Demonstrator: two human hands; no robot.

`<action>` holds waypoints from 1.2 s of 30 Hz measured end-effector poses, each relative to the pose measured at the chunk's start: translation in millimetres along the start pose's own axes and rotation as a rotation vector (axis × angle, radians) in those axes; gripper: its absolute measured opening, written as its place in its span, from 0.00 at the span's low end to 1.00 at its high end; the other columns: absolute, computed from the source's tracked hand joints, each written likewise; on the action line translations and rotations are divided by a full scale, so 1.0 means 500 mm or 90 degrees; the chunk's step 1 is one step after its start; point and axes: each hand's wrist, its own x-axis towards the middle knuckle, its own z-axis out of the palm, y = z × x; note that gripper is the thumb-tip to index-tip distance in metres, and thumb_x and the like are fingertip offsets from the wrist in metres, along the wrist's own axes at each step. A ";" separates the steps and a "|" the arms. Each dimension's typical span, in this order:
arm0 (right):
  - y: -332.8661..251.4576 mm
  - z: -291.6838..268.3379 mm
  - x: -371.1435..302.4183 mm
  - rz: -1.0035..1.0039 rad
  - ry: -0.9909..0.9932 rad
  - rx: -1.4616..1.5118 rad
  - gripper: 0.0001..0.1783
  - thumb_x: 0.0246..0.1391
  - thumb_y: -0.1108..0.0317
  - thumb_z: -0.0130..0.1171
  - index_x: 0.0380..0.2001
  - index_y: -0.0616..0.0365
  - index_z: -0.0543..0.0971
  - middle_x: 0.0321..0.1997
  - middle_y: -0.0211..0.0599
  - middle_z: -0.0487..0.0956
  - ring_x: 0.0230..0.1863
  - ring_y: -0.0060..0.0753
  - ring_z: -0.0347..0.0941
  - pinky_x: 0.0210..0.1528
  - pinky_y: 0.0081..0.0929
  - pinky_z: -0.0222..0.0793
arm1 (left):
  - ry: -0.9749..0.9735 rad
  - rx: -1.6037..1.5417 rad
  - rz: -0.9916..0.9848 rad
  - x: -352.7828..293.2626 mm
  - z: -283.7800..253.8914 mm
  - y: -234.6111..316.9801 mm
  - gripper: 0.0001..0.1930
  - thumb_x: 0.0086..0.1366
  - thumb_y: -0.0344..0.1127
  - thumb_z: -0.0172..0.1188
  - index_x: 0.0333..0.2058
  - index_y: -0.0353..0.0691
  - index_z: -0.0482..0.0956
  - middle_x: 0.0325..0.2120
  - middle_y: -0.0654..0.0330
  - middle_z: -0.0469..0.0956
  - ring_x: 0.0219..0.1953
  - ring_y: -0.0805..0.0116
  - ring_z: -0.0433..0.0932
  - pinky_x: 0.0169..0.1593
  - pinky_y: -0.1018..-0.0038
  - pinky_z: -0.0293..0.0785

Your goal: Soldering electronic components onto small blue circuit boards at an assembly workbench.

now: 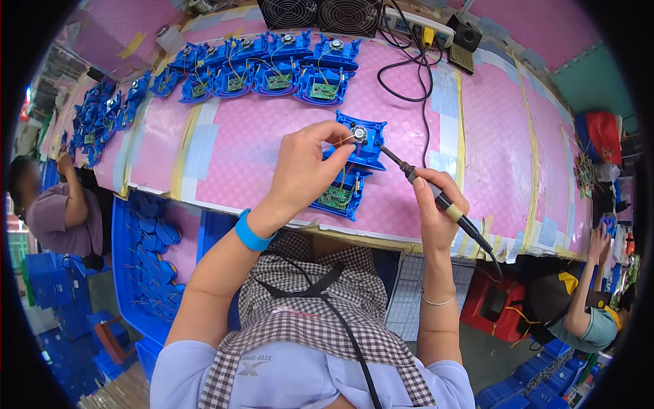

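In front of me on the bench lies an opened blue plastic housing (pixel 370 157) in two halves. The far half carries a small round speaker (pixel 359 133), and the near half holds a green circuit board (pixel 334 196). My left hand (pixel 306 163) pinches a thin pale wire (pixel 334 144) beside the speaker; its fingertips cover the wire's end. In my right hand (pixel 441 204) is a soldering iron (pixel 407 168), gripped like a pen. Its tip points at the right edge of the far half; whether it touches is too small to tell.
Similar blue housings (pixel 278 80) stand in rows at the back left, with more heaped farther left. Two black fans (pixel 349 15), a power strip (pixel 429 31) and looping black cables (pixel 381 82) are behind. A blue bin (pixel 122 273) sits below left. Co-workers (pixel 58 211) are at both sides.
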 end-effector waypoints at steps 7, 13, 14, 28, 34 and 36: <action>0.002 0.002 -0.002 -0.015 0.005 0.007 0.06 0.48 0.77 0.63 0.32 0.64 0.81 0.24 0.31 0.76 0.24 0.18 0.66 0.26 0.17 0.58 | -0.093 0.124 0.066 0.025 0.010 -0.019 0.08 0.54 0.32 0.61 0.30 0.34 0.82 0.25 0.50 0.79 0.28 0.53 0.79 0.33 0.63 0.74; -0.004 0.004 -0.001 -0.005 -0.007 -0.009 0.06 0.48 0.77 0.63 0.32 0.64 0.81 0.25 0.32 0.77 0.24 0.19 0.68 0.26 0.17 0.59 | -0.125 0.172 0.060 0.030 0.011 -0.022 0.07 0.52 0.31 0.61 0.27 0.34 0.82 0.25 0.49 0.79 0.29 0.51 0.79 0.34 0.60 0.74; -0.004 0.006 -0.001 -0.012 -0.006 -0.012 0.06 0.48 0.77 0.63 0.32 0.64 0.81 0.25 0.32 0.77 0.24 0.19 0.68 0.26 0.18 0.60 | -0.126 0.178 0.060 0.031 0.012 -0.023 0.07 0.51 0.31 0.61 0.27 0.34 0.82 0.25 0.48 0.79 0.29 0.51 0.79 0.34 0.60 0.74; -0.007 0.004 -0.005 -0.030 0.003 -0.024 0.06 0.51 0.77 0.61 0.34 0.66 0.80 0.26 0.29 0.75 0.26 0.15 0.65 0.29 0.14 0.58 | -0.162 0.215 0.083 0.043 0.013 -0.011 0.07 0.49 0.29 0.58 0.26 0.34 0.83 0.25 0.46 0.79 0.30 0.49 0.79 0.38 0.59 0.75; -0.006 0.000 -0.005 -0.024 0.032 -0.007 0.06 0.47 0.78 0.63 0.32 0.64 0.81 0.25 0.32 0.76 0.24 0.18 0.67 0.26 0.16 0.59 | -0.168 0.213 0.080 0.042 0.012 -0.012 0.07 0.49 0.29 0.58 0.26 0.34 0.83 0.26 0.46 0.79 0.31 0.49 0.79 0.39 0.58 0.75; -0.008 0.000 -0.005 -0.020 0.030 -0.009 0.06 0.47 0.78 0.63 0.32 0.64 0.81 0.25 0.32 0.77 0.24 0.19 0.67 0.26 0.17 0.59 | -0.168 0.212 0.082 0.041 0.012 -0.013 0.08 0.49 0.29 0.57 0.26 0.34 0.83 0.25 0.46 0.79 0.32 0.49 0.79 0.38 0.58 0.75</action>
